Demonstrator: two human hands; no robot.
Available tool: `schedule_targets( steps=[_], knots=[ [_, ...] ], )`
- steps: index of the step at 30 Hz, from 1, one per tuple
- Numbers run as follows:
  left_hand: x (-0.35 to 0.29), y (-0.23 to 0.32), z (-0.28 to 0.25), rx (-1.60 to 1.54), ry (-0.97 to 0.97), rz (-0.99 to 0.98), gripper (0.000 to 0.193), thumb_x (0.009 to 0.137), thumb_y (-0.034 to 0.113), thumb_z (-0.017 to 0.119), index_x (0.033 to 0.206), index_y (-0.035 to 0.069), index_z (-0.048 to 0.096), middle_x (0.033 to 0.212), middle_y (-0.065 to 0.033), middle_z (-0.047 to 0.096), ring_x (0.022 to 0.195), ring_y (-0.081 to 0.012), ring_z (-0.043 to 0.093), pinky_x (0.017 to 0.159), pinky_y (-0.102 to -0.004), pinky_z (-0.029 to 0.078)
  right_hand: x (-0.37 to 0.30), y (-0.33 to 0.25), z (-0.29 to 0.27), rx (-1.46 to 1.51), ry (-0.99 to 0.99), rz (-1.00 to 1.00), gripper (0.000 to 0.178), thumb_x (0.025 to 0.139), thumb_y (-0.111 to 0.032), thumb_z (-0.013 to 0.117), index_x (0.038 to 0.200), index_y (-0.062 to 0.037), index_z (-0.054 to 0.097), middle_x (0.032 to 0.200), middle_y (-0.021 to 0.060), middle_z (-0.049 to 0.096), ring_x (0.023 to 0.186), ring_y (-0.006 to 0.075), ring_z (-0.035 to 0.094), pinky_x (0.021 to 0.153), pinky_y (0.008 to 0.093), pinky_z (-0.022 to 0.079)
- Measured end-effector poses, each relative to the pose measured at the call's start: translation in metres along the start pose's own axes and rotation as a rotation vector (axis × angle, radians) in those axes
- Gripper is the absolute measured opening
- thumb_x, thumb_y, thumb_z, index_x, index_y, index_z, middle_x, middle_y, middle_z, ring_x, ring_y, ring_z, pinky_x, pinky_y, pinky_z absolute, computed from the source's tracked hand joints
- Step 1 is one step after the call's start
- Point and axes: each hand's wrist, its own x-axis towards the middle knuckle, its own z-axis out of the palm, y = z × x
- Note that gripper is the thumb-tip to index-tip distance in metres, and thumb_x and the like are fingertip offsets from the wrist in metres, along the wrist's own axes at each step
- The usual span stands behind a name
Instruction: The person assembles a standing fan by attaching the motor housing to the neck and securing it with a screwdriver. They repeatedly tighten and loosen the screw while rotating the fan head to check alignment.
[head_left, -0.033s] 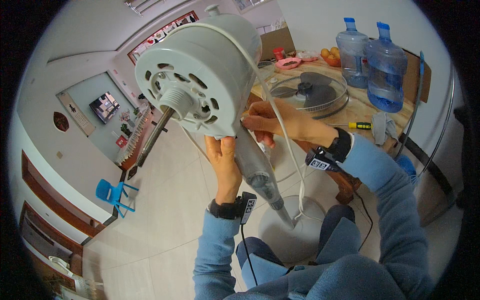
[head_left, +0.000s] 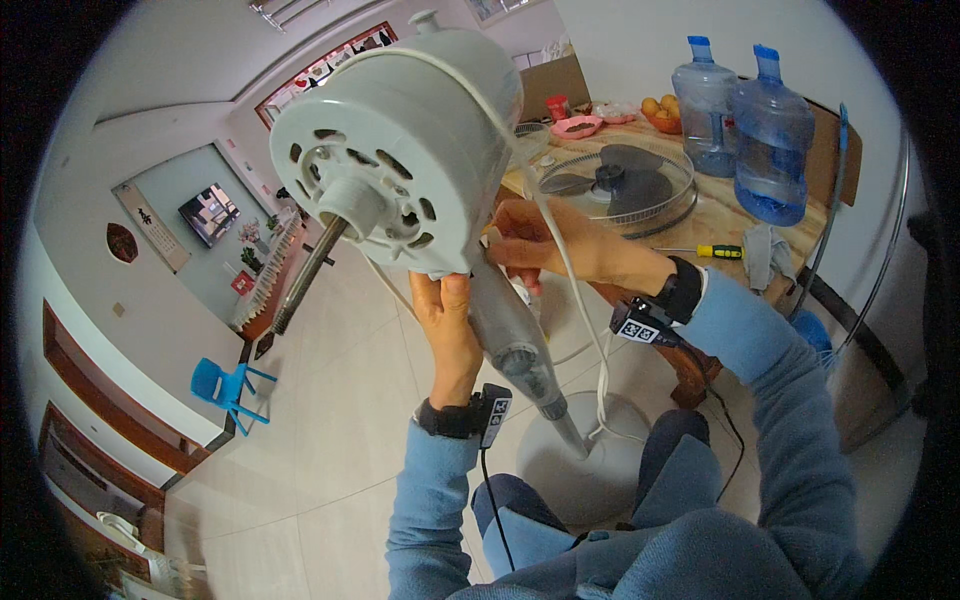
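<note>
A pale grey-green fan motor housing [head_left: 400, 130] tilts at upper centre, its bare threaded shaft [head_left: 310, 275] pointing down to the left. Below it, the grey pole [head_left: 515, 335] runs to a round white base [head_left: 575, 460] on the floor between my knees. My left hand [head_left: 445, 325] grips the underside of the housing, beside the top of the pole. On the other side, my right hand [head_left: 545, 240] is closed at the neck, fingertips pinched around something small and pale that I cannot make out. A white power cord [head_left: 555, 225] loops over the housing and past my right hand.
On the table [head_left: 720, 225] to the right are a fan grille [head_left: 560, 212] with dark blades [head_left: 640, 180], a yellow-handled screwdriver [head_left: 720, 252], a grey cloth [head_left: 768, 255] and two blue water jugs [head_left: 775, 150]. A blue chair [head_left: 225, 385] stands far left.
The fingertips of my right hand have shifted slightly at the neck, and a small pale spot now shows between them. Housing and left hand look unmoved.
</note>
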Motion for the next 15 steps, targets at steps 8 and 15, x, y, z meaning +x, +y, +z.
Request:
schedule_targets(
  steps=[8, 15],
  knots=[
    [0.029, 0.04, -0.018, -0.502, -0.115, -0.078, 0.086, 0.084, 0.071, 0.041, 0.141, 0.007, 0.031, 0.143, -0.0104, 0.038, 0.134, -0.0293, 0.03, 0.11, -0.0486, 0.02, -0.013, -0.041, -0.002, 0.048, 0.407, -0.333, 0.051, 0.095, -0.04, 0.05, 0.128, -0.0033, 0.041, 0.114, 0.0125, 0.055, 0.102, 0.019, 0.056, 0.087, 0.0309, 0.046],
    [0.067, 0.066, -0.022, -0.335, -0.04, -0.149, 0.071, 0.088, 0.066, 0.04, 0.134, 0.011, 0.042, 0.133, -0.0069, 0.049, 0.121, -0.026, 0.046, 0.104, -0.0457, 0.036, 0.013, -0.063, 0.018, -0.301, 0.615, -0.626, 0.065, 0.099, -0.047, 0.033, 0.149, -0.0145, 0.008, 0.146, 0.009, 0.026, 0.131, 0.0181, 0.03, 0.106, 0.0287, 0.026]
  ],
)
